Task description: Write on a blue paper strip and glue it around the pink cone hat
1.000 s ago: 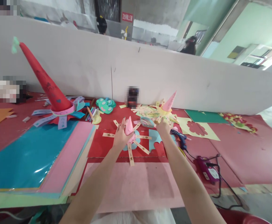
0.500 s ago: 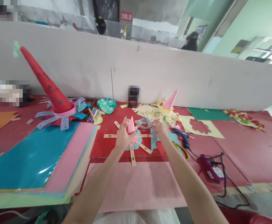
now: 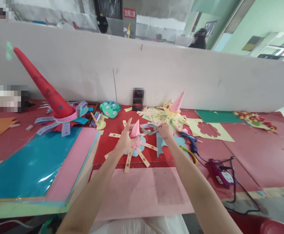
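My left hand [image 3: 124, 139] is closed around a small pink paper cone [image 3: 135, 128]. Below the cone, a pale blue flower-shaped base [image 3: 142, 146] lies on the red paper. Several cream paper strips [image 3: 128, 161] with stars and lettering spread out from it. My right hand [image 3: 165, 131] pinches the right side of a pale blue-grey ring [image 3: 149, 132], which looks like a roll of tape; its exact kind is not clear. The ring is just right of the cone. Under my right wrist lies cut light blue paper [image 3: 159, 144].
To the right are a blue glue gun [image 3: 190, 140], yellow-handled scissors [image 3: 192, 156] and a purple power strip [image 3: 222, 175] with black cables. A tall red cone hat [image 3: 47, 91] stands left, behind blue sheets [image 3: 32, 162]. Another pink cone [image 3: 177, 103] stands among yellow paper pieces at the back.
The strips around the flower base have turned, and the cone has shifted slightly left and tilts more. My right hand keeps hold of the ring. The whole view has shifted a little.
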`<state>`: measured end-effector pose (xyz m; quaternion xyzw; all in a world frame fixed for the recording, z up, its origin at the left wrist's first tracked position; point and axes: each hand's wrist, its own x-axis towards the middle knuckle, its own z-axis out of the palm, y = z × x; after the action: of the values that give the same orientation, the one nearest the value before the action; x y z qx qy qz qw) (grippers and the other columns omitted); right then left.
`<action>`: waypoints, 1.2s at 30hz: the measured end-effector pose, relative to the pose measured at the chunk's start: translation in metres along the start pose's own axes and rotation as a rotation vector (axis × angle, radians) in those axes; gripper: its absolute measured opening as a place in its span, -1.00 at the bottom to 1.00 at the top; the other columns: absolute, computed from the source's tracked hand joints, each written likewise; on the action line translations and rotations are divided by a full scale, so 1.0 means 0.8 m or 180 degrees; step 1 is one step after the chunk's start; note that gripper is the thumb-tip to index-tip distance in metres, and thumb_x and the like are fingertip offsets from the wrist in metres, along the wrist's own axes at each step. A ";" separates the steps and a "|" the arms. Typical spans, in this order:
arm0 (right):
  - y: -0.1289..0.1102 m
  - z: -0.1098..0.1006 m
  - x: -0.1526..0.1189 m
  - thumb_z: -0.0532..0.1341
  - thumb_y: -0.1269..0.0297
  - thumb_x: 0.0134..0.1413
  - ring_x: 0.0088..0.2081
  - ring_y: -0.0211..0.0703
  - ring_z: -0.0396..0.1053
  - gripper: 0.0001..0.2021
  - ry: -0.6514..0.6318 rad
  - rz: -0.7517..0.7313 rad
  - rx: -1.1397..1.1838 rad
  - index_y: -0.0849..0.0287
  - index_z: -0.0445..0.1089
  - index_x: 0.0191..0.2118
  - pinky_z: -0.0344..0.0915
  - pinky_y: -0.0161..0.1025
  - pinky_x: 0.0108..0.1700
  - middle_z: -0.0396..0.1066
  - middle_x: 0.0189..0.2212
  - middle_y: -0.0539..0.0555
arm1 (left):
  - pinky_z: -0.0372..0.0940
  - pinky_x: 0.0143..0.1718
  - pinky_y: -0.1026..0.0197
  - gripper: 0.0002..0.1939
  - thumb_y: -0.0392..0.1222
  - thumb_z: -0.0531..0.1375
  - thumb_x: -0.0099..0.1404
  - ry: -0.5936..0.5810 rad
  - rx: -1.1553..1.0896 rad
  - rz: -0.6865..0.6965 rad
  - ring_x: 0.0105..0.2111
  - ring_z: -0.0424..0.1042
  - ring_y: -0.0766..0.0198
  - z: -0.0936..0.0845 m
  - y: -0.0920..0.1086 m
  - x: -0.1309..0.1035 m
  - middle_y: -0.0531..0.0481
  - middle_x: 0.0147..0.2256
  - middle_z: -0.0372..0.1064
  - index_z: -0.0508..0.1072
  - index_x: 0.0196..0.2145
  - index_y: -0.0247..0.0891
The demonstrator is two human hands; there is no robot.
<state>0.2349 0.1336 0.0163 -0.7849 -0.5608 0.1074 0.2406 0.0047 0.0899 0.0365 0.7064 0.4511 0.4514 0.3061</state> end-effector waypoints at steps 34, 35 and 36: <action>-0.001 0.032 -0.098 0.21 0.09 -0.11 -0.43 -0.20 0.32 -0.78 0.0451 -0.0090 0.2909 0.16 0.35 -0.47 0.28 -0.21 -0.29 0.39 -0.53 0.01 | 0.32 -0.12 0.09 -0.69 0.00 0.08 0.28 -0.0282 -0.1111 -0.0656 -0.17 0.43 0.18 0.067 -0.003 -0.050 -0.07 -0.23 0.45 0.42 -0.21 -0.29; -0.002 0.032 -0.098 0.21 0.09 -0.11 -0.43 -0.20 0.33 -0.78 0.0424 -0.0115 0.2914 0.16 0.35 -0.47 0.28 -0.21 -0.28 0.39 -0.53 0.01 | 0.32 -0.13 0.07 -0.70 -0.02 0.09 0.28 -0.0326 -0.1147 -0.0731 -0.19 0.43 0.20 0.066 -0.004 -0.049 -0.07 -0.22 0.43 0.41 -0.20 -0.31; -0.002 0.032 -0.099 0.21 0.09 -0.11 -0.43 -0.19 0.33 -0.78 0.0405 -0.0124 0.2924 0.16 0.35 -0.47 0.28 -0.21 -0.28 0.40 -0.53 0.01 | 0.33 -0.15 0.05 -0.71 -0.04 0.09 0.29 -0.0355 -0.1162 -0.0810 -0.20 0.42 0.21 0.066 -0.004 -0.049 -0.07 -0.20 0.41 0.39 -0.18 -0.32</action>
<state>0.1945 0.0672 -0.0130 -0.5914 -0.4538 0.2918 0.5993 0.0443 0.0543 -0.0016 0.6006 0.4297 0.4436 0.5078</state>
